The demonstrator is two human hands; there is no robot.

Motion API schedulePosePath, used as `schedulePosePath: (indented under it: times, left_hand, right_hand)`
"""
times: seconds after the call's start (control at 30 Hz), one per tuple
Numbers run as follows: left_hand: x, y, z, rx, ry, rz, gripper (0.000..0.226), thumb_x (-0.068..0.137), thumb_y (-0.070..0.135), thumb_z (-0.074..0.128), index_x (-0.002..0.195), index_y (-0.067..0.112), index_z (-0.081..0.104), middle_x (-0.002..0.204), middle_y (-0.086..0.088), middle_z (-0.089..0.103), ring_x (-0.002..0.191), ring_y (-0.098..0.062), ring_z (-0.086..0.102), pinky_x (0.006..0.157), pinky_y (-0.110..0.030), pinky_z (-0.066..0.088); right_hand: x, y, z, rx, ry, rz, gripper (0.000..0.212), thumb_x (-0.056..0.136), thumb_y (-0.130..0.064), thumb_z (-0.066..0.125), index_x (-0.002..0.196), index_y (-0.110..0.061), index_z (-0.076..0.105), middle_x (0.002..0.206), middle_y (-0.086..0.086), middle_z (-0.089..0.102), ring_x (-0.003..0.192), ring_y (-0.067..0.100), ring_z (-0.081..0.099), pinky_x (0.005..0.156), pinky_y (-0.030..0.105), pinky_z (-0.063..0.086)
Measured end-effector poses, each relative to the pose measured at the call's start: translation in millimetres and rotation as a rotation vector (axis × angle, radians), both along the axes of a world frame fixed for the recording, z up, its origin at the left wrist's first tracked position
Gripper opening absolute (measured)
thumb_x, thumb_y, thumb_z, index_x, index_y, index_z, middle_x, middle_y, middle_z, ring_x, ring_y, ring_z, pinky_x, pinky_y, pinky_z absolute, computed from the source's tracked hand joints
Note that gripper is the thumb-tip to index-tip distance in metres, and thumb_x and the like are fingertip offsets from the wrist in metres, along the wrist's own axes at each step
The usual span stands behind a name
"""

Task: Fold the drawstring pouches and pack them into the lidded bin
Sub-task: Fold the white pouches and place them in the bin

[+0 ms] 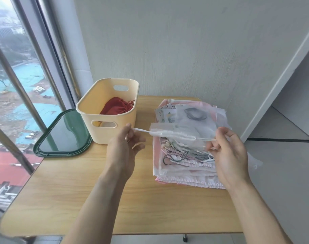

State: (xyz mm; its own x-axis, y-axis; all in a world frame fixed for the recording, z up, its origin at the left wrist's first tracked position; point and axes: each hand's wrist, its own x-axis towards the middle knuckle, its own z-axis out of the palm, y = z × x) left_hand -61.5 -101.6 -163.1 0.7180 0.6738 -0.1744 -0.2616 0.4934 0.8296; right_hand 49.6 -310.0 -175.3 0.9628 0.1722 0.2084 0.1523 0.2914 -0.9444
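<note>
White cord is drawn taut between both hands: the left hand (128,138) pinches one end, the right hand (226,147) the other, fingers closed on it, holding a translucent pouch (188,127) above the pile (185,166) on the tabletop (97,182). Cinching comes first (folding probably follows), then the bin (106,103).

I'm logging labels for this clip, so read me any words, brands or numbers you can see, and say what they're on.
No text can be read.
Printed pouches in the stack: small cartoon-like prints, too blurred to tell if they include words.
Cream bin: no marking visible.
Green lid: no marking visible.
</note>
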Motion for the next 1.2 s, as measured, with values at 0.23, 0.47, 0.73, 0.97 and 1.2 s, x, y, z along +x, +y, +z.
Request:
schedulePosePath:
  times: [0.23,0.47,0.73,0.97,1.2]
  left_hand:
    - [-2.7,0.2,11.5,-0.313,-0.329,0.02,0.043,0.092,0.002,0.046,0.052,0.012,0.057,0.061,-0.006,0.057,0.067,-0.025,0.068,0.093,-0.041,0.052]
    - [-4.5,-4.6,11.2,-0.141,-0.151,-0.264,0.051,0.102,0.027,0.04,0.051,0.022,0.032,0.058,0.004,0.012,0.05,-0.014,0.009,0.04,-0.024,0.021]
    - [-9.3,-6.2,0.6,1.102,0.382,-0.209,0.049,0.101,0.029,0.046,0.064,0.0,0.033,0.056,0.0,0.031,0.051,-0.012,0.026,0.049,-0.028,0.025]
    - [-17.3,10.5,-4.2,1.232,0.536,-0.139,0.036,0.103,0.031,0.046,0.074,0.011,0.054,0.068,0.005,0.061,0.06,-0.013,0.05,0.059,-0.02,0.041]
    - [-22.8,20.5,-7.2,1.279,0.531,-0.024,0.023,0.097,0.018,0.061,0.08,0.006,0.07,0.07,0.001,0.066,0.066,-0.012,0.057,0.059,-0.014,0.041]
  right_hand:
    - [0.1,-12.9,13.3,0.225,0.211,0.164,0.006,0.098,-0.02,0.056,0.095,-0.018,0.061,0.05,-0.008,0.038,0.071,0.013,0.061,0.083,0.032,0.053]
    - [-16.0,-4.2,24.1,0.606,0.407,0.302,0.012,0.086,-0.024,0.058,0.085,-0.017,0.067,0.053,-0.006,0.056,0.091,0.015,0.075,0.073,0.028,0.061]
    - [-9.8,3.3,5.2,0.153,0.287,0.155,0.013,0.103,-0.01,0.051,0.092,-0.015,0.055,0.066,-0.003,0.046,0.055,0.012,0.037,0.051,0.023,0.033]
    - [-27.4,15.0,-6.4,-0.544,-0.473,0.096,0.012,0.101,-0.012,0.057,0.1,-0.016,0.069,0.075,-0.01,0.064,0.067,0.006,0.059,0.063,0.017,0.045]
    - [-30.0,23.2,-16.1,-1.006,-0.668,0.269,0.021,0.101,-0.013,0.054,0.104,-0.016,0.074,0.094,-0.01,0.063,0.088,0.005,0.057,0.077,0.009,0.038]
